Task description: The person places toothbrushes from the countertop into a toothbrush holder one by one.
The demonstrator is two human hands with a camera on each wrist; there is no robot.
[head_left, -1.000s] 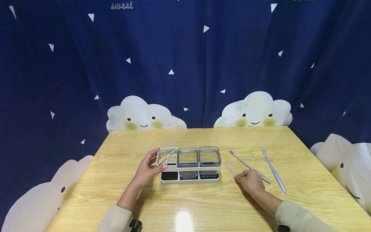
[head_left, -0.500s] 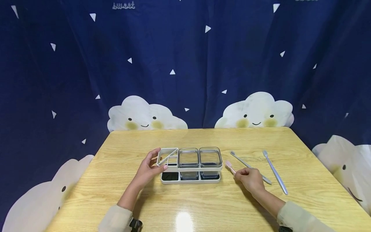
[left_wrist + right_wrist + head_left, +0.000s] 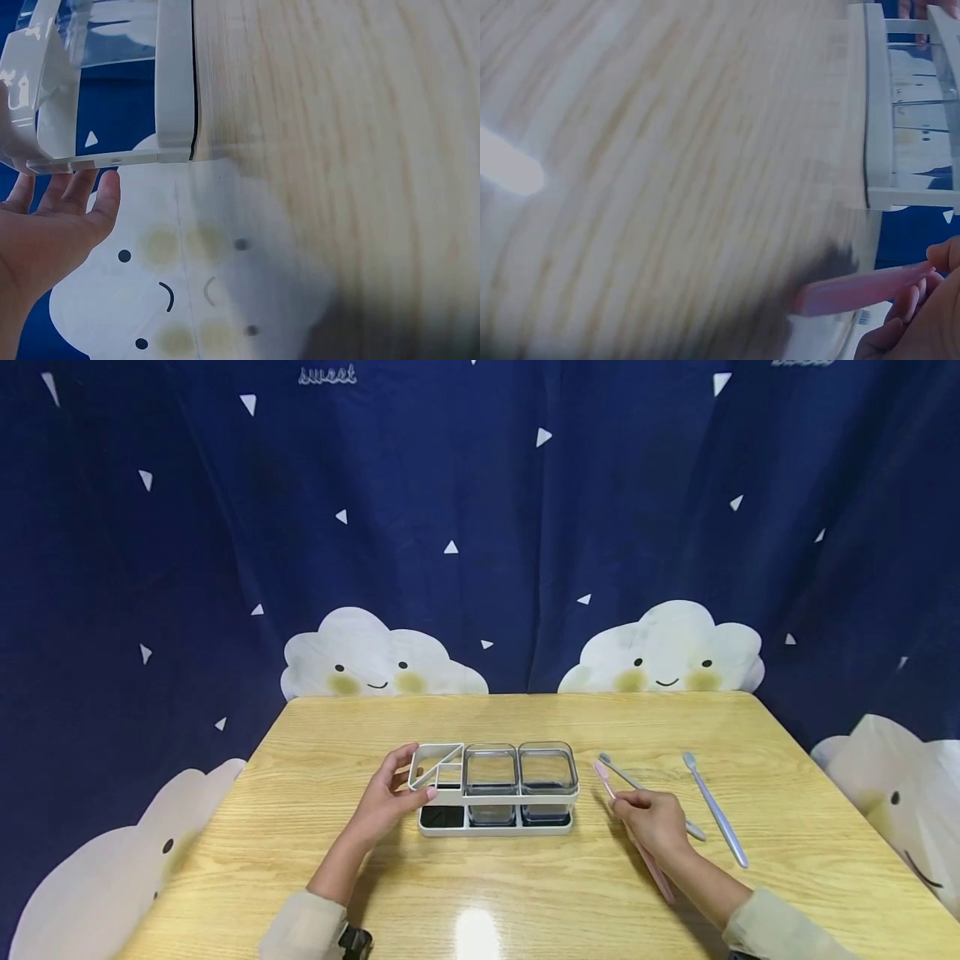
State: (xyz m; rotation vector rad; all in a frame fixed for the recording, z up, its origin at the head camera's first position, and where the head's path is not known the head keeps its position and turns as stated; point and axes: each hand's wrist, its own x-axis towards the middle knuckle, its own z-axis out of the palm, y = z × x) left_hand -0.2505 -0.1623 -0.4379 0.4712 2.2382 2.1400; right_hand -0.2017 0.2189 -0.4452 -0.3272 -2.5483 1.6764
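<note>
Altogether, one wooden counter (image 3: pixel 315 827) stood before one dark blue curtain (image 3: pixel 480 527) printed with clouds and triangles.

Item: one white holder (image 3: pixel 495 822), lower centre of the head view, with a base tray and an upper frame. Two clear square cups (image 3: pixel 519 770) sat side by side in its middle and right bays; its left end carried small divided slots.

Item: three toothbrushes, all right of the holder. One pink toothbrush (image 3: pixel 633 835) was lifted and tilted, head up toward the holder's right end, handle running down toward the lower right. Two grey toothbrushes (image 3: pixel 716 810) lay flat on the counter, nearly parallel and a little apart, further right; the nearer one was partly hidden by the hand.

Hands: two, each with a pale sleeve at the forearm. Left hand (image 3: pixel 390 793) reached in from the lower left, fingers curled about the holder's left end, thumb on the near side of the frame; the left wrist view showed those fingers (image 3: pixel 71 191) against the frame's edge. Right hand (image 3: pixel 652 818) came in from the lower right, fingers bent and pinching the pink toothbrush near mid-handle; the right wrist view showed that handle (image 3: pixel 862 289) in its grip beside the holder.
</note>
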